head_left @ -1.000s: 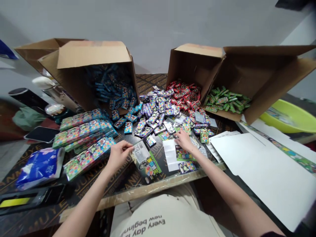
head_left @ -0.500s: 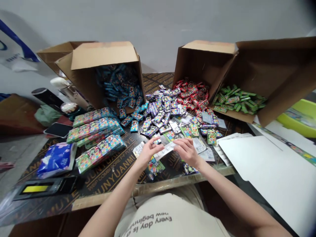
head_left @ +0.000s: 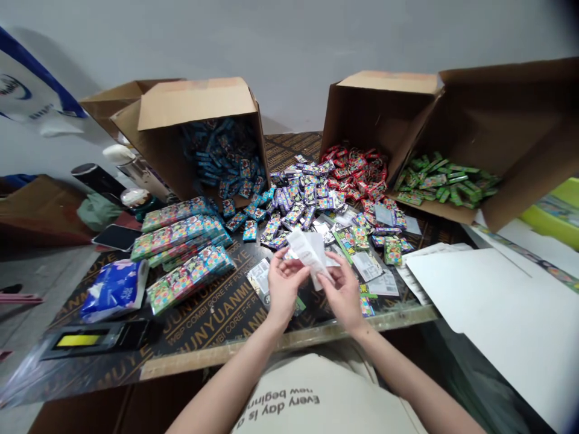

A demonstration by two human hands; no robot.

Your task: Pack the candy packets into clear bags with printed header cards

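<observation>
My left hand point(head_left: 284, 286) and my right hand point(head_left: 342, 292) are close together above the table's near edge. Between them they pinch a thin, whitish, translucent piece with faint print point(head_left: 306, 253), like a small plastic sleeve; its exact kind is unclear. It stands up tilted and looks folded or doubled. Printed cards point(head_left: 260, 278) with barcodes lie by my left hand, partly covered. More barcode cards point(head_left: 367, 265) rest to the right of my right hand. Just beyond my fingers spreads a heap of small purple boxes point(head_left: 296, 211).
Open cartons hold blue boxes point(head_left: 217, 160), red boxes point(head_left: 357, 169) and green boxes point(head_left: 446, 181). Wrapped multicoloured packs point(head_left: 190, 277), a blue tissue pack point(head_left: 115, 289), a phone point(head_left: 116, 237) and a black tray point(head_left: 97, 339) sit left. White sheets point(head_left: 479, 289) cover the right side.
Both hands have come closer together. The whitish piece, earlier stretched almost flat between them, is now raised upright and looks folded. The whole view has shifted slightly.
</observation>
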